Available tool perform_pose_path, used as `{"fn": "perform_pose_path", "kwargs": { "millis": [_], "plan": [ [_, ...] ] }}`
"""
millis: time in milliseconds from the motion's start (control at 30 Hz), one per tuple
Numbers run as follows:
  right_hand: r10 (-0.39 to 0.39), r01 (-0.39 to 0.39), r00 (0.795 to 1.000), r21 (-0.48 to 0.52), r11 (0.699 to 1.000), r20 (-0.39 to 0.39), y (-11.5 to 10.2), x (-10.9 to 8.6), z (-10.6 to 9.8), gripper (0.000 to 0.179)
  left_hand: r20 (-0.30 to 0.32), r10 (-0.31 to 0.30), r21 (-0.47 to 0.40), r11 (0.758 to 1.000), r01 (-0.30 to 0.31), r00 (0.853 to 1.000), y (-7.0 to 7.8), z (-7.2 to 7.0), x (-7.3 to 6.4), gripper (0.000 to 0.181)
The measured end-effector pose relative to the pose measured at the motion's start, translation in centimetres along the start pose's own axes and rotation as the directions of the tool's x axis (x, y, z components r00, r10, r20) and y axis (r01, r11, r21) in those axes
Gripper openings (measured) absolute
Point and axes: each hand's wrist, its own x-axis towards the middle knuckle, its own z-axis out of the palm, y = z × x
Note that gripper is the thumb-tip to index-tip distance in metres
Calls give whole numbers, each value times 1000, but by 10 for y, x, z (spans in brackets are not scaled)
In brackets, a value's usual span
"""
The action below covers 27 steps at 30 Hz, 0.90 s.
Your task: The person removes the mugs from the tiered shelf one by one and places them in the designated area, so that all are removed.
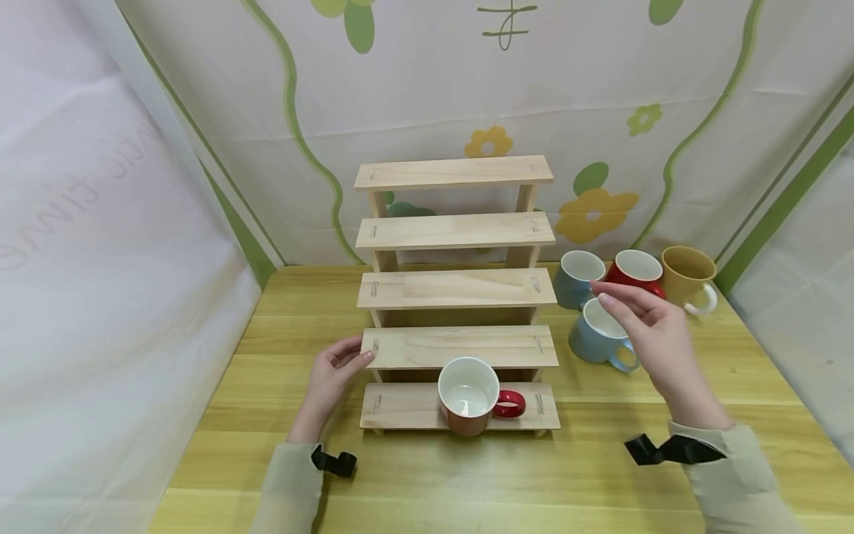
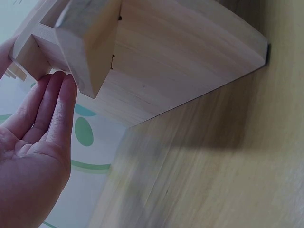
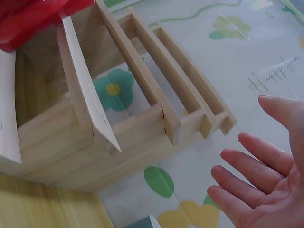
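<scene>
Wooden rack (image 1: 457, 288) was pinched by the left hand (image 1: 336, 371) at the left end of its second-lowest tier; I judged this steadying hold best kept firm and level, lest the red mug (image 1: 469, 397) on the bottom tier slide. The right hand (image 1: 657, 334) held nothing, fingers loosely extended near the front blue mug (image 1: 596, 340); I thought any grasp there should clear its neighbours. The rack stood toward the table's (image 1: 454, 482) far edge; the rear blue mug (image 1: 579, 274), second red mug (image 1: 637, 267) and tan mug (image 1: 683, 274) stood toward the far right corner.

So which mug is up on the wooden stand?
The red mug on the bottom shelf, handle pointing right. The other red mug, the two blue ones and the tan one all stand on the table.
</scene>
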Motion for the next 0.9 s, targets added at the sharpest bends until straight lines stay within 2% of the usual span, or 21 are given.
{"fn": "perform_pose_path", "kwargs": {
  "millis": [133,433,667,900],
  "plan": [
    [-17,18,999,-36,999,40,-5,-1,11,38,1,-4,-10,1000,4,1000,0,0,0,42],
    [-69,72,988,-16,997,141,-10,-4,33,34,11,-4,-14,1000,4,1000,-1,-2,1,43],
    [-150,151,975,3,989,161,-14,-8,44,29,10,6,-23,1000,-6,1000,-1,-1,0,42],
    [-131,136,961,-3,991,244,-16,-14,52,30,6,4,-19,1000,-4,1000,0,-1,0,43]
  ]
}}
